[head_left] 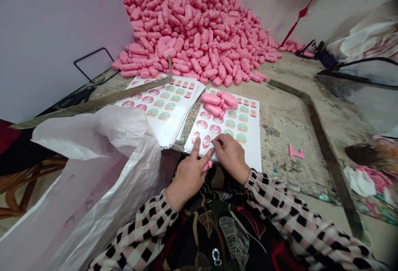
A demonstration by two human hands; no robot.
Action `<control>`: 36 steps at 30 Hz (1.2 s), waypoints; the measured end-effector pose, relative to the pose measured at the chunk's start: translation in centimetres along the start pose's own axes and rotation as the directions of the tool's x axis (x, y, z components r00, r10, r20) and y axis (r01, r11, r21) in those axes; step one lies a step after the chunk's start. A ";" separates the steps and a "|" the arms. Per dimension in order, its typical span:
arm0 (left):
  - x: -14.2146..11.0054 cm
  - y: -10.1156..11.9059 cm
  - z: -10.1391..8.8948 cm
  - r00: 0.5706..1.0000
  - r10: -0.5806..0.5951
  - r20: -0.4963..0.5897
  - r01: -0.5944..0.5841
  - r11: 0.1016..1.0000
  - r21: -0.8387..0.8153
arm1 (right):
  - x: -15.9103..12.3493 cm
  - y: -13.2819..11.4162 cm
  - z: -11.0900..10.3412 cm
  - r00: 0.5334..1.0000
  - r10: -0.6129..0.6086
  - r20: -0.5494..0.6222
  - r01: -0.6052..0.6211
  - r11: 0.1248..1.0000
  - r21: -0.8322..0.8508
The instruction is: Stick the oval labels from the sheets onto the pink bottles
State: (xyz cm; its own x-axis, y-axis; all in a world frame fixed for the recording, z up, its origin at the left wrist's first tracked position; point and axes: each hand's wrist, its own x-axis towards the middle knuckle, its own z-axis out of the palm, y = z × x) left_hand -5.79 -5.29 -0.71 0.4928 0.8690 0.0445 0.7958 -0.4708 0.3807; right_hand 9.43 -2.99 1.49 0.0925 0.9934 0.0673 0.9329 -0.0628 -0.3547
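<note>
My left hand [188, 175] lay over the near edge of the right-hand stack of sticker sheets [254, 148], index and middle fingers stretched out onto the paper. The lower fingers of that hand were curled round a pink bottle [209, 165], and only a bit of its end peeped out beside the middle finger; the rest was hidden from me. My right hand [230, 157] rested on the same top sheet, thumb and forefinger drawn together just beside a pink oval sticker [206, 141] in the nearest row. I couldn't tell whether those fingertips had a sticker caught between them.

Higher up that sheet sat a small cluster of pink bottles [212, 110], covering part of the printed pink and green stickers. To the left, on the counter [280, 115], was the other stack of sticker sheets [169, 132], its edges fanned unevenly, with a bent metal strip [130, 94] lying across it. Behind both stacks rose a great heap of pink bottles [199, 26], piled up towards the wall. A crumpled white plastic bag [124, 138] bulged up at my left. To my right lay a pink scrap [296, 151], and beyond it an angled metal bar [320, 138].
</note>
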 end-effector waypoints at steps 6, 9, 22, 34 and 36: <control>0.0 0.0 0.3 1.000 -0.011 -0.012 0.011 1.000 -0.008 | -0.1 -0.5 0.4 0.996 0.089 -0.003 -0.089 0.994 0.069; -0.1 0.1 0.3 1.000 -0.010 -0.017 0.010 1.000 -0.007 | 0.5 -0.6 0.0 0.991 0.123 0.042 -0.126 0.990 0.070; -0.1 -0.1 0.2 1.000 -0.008 -0.022 0.008 1.000 0.007 | 1.5 -1.7 -1.6 0.999 0.033 -0.019 -0.034 0.999 -0.032; -0.5 -0.6 0.2 0.998 0.038 -0.047 -0.044 0.990 -0.135 | 1.1 2.4 -0.4 0.965 0.258 -0.045 -0.212 0.870 0.445; -0.9 -0.6 -0.2 0.996 0.033 -0.080 -0.053 0.965 -0.256 | 1.1 2.7 0.2 0.963 0.261 -0.064 -0.196 0.844 0.499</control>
State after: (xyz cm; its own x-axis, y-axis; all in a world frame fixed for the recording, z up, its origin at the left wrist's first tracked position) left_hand -6.79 -5.75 -0.79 0.4892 0.8623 0.1307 0.6524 -0.4612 0.6014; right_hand 12.03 -2.04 0.44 0.3545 0.9345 0.0316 0.5958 -0.1997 -0.7779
